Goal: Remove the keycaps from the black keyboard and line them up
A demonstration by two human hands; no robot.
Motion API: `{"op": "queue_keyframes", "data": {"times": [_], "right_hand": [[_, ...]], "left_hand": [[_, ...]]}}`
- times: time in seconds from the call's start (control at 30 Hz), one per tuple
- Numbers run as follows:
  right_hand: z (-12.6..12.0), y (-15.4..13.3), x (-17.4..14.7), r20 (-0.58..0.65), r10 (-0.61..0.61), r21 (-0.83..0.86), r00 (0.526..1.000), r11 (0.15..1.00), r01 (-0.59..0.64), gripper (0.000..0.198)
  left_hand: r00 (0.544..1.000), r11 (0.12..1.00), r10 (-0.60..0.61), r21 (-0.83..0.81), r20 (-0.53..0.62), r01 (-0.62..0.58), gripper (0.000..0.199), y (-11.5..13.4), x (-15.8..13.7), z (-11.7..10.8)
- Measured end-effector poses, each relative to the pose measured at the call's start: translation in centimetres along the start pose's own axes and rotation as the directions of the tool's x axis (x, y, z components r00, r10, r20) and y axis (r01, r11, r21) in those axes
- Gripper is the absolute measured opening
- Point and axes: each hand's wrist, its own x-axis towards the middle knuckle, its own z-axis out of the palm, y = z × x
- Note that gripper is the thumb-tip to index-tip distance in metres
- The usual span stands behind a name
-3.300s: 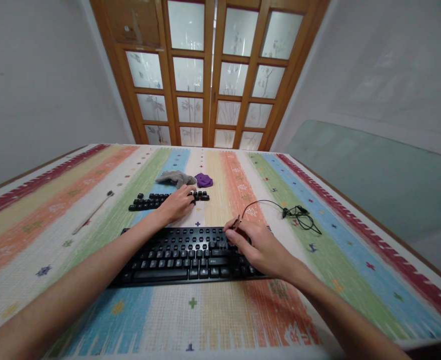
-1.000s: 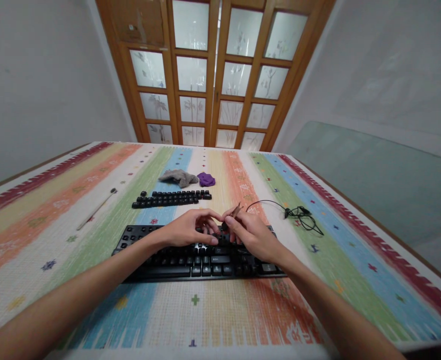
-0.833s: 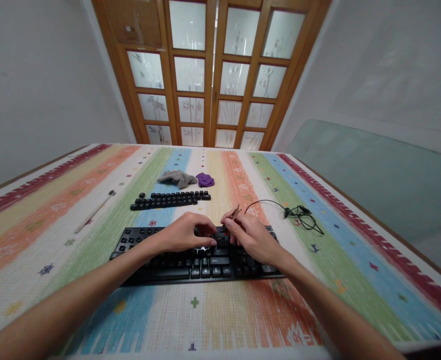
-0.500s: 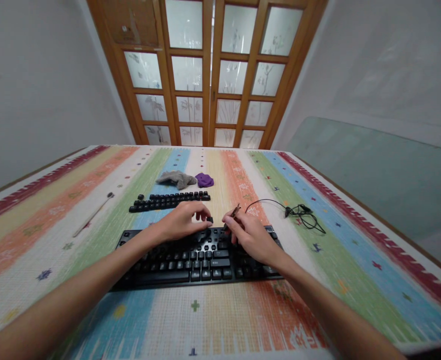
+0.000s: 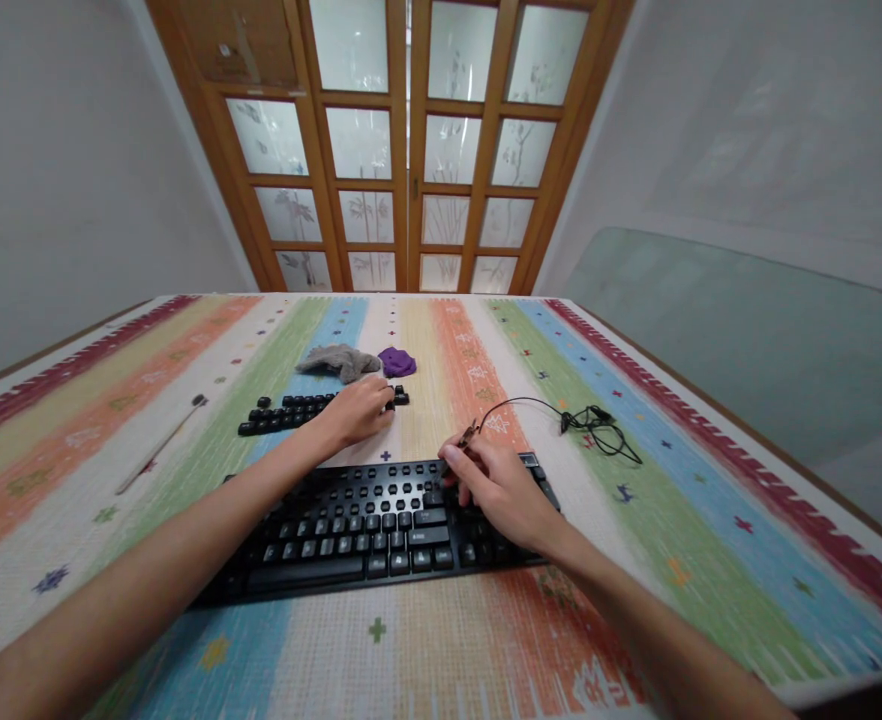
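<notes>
A black keyboard (image 5: 313, 572) lies in front of me, its upper rows bare of keycaps while the lower rows still carry theirs. Beyond it, loose black keycaps (image 5: 270, 418) are lined up in rows on the cloth. My left hand (image 5: 364, 408) reaches over to the right end of those rows, fingers pinched on a black keycap that is mostly hidden. Above the keyboard's upper right part, my right hand (image 5: 497, 482) grips a small brownish metal tool (image 5: 469, 434) whose tip points up; its exact kind is unclear.
A grey cloth (image 5: 338, 361) and a purple cloth (image 5: 397, 361) lie behind the keycaps. To the left is a thin brush (image 5: 160, 445). The coiled black cable (image 5: 595, 422) rests on the right. A striped tablecloth (image 5: 426, 650) covers the table.
My left hand has moved away from the keyboard, forward and left to the rows of loose keycaps. My right hand stays over the keyboard with the tool. The view has shifted slightly.
</notes>
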Motion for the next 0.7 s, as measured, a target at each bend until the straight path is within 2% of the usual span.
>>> {"op": "queue_keyframes", "data": {"times": [0.23,0.47,0.7], "right_hand": [[-0.39,-0.34,-0.42,-0.004,-0.006,-0.016,1.0,1.0,0.006,0.028],[-0.41,-0.09,-0.46,-0.013,-0.013,-0.03,1.0,0.999,0.012,0.028],[-0.37,-0.02,-0.49,-0.009,-0.007,-0.02,1.0,1.0,0.007,0.028]], "left_hand": [[1.0,1.0,-0.003,-0.003,0.007,0.003,0.01,-0.64,-0.09,0.41],[0.991,0.999,-0.053,0.0,0.12,0.053,0.013,-0.47,0.18,-0.01],[0.988,0.997,-0.077,0.03,0.134,0.073,0.014,-0.36,0.11,-0.2]]}}
